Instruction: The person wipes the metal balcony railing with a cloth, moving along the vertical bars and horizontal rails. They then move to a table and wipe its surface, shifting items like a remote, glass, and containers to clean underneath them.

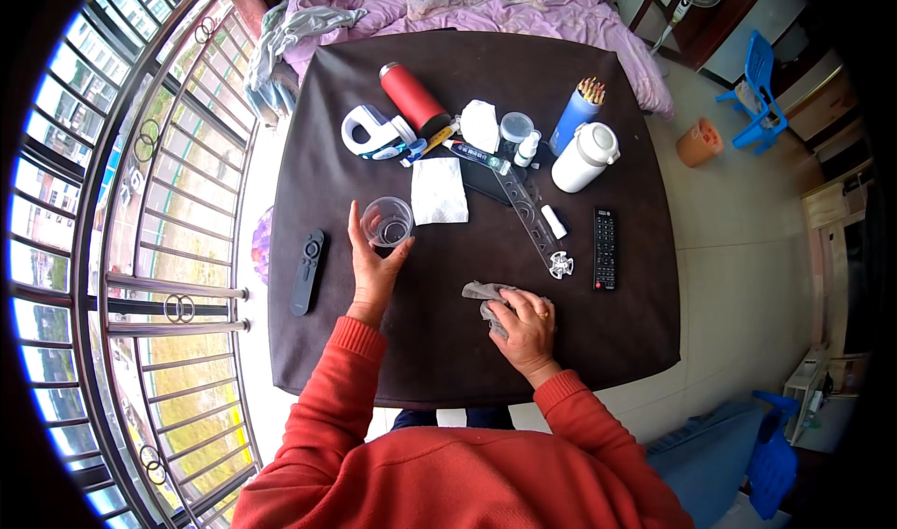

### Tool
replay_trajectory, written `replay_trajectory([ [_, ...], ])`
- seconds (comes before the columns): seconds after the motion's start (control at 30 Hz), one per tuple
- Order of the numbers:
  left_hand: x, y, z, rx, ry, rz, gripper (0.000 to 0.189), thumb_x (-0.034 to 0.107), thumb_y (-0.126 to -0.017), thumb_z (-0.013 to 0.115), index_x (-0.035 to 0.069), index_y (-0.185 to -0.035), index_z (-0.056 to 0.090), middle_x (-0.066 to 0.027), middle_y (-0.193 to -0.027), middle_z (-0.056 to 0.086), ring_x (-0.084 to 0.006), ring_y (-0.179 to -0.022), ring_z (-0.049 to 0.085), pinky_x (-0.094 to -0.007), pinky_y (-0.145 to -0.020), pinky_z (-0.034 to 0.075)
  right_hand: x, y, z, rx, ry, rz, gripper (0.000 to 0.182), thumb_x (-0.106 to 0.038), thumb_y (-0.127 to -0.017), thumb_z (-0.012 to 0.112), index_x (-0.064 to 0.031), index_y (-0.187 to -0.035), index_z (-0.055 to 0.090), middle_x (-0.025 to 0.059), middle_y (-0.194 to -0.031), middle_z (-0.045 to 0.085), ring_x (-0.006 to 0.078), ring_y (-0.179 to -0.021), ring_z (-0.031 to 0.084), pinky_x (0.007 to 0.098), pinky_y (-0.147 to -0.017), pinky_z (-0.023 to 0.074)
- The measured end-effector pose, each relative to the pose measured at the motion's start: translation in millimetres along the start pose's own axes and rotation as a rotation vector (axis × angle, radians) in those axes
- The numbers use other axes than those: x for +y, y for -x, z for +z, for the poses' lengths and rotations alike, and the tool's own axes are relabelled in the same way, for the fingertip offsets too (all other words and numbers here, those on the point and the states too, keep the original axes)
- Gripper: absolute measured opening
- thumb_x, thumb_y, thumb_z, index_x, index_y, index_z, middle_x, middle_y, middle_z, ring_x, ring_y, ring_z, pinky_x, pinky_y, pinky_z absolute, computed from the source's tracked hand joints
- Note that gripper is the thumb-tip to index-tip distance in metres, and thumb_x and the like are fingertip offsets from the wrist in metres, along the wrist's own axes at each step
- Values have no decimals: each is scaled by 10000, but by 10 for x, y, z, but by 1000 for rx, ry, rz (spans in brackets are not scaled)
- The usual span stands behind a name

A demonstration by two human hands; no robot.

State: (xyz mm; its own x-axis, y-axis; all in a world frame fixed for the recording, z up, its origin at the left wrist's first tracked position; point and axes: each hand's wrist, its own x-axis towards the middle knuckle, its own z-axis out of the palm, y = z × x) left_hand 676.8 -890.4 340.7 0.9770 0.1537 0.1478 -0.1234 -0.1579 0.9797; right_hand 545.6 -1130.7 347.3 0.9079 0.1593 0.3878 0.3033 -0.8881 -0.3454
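Note:
My left hand (379, 266) holds a clear plastic cup (387, 222) between thumb and fingers, at the left of the dark brown tablecloth (434, 347). My right hand (524, 326) is closed on a crumpled grey cloth (487, 291), pressed to the table nearer me. Beyond the cup lies a white folded tissue (439, 191). A clear ruler (525, 213) runs slantwise towards a small silvery knobbed piece (560, 265), with a white stick-like block (553, 221) beside it. A slim grey remote control (307, 272) lies left of my left hand; a black remote control (605, 248) lies at the right.
At the back stand or lie a red flask (413, 99), a white tape-like dispenser (377, 133), a tube (478, 155), a lidded tub (516, 128), a dropper bottle (526, 148), a blue pencil holder (574, 119) and a white flask (585, 157). Railings (175, 291) are left.

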Motion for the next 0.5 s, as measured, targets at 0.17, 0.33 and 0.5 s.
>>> replay_trajectory([
  [0.17,-229,90,0,33,-90,51,1066,20,-714,827,91,-1526,139,-166,-1365,459,-266,-1252,486,-357,-1071,391,-31,16,-70,-67,-15,-25,476,-188,-604,823,-204,-1050,659,-16,-1205,568,217,-1154,495,440,-911,396],
  [0.33,-238,125,23,76,-190,97,842,60,-777,769,49,-1468,289,-147,-1330,505,-257,-1235,503,-356,-1056,387,-300,288,-137,-132,-140,-232,287,-189,-768,714,-185,-1051,672,-13,-1170,597,185,-1126,523,390,-904,411],
  [0.5,-270,163,35,96,-317,138,748,70,-811,739,17,-1436,332,-166,-1344,509,-274,-1266,501,-356,-1066,383,-47,-251,164,-24,-15,-137,270,-146,-803,664,-111,-1071,659,53,-1184,591,247,-1137,531,415,-901,423],
])
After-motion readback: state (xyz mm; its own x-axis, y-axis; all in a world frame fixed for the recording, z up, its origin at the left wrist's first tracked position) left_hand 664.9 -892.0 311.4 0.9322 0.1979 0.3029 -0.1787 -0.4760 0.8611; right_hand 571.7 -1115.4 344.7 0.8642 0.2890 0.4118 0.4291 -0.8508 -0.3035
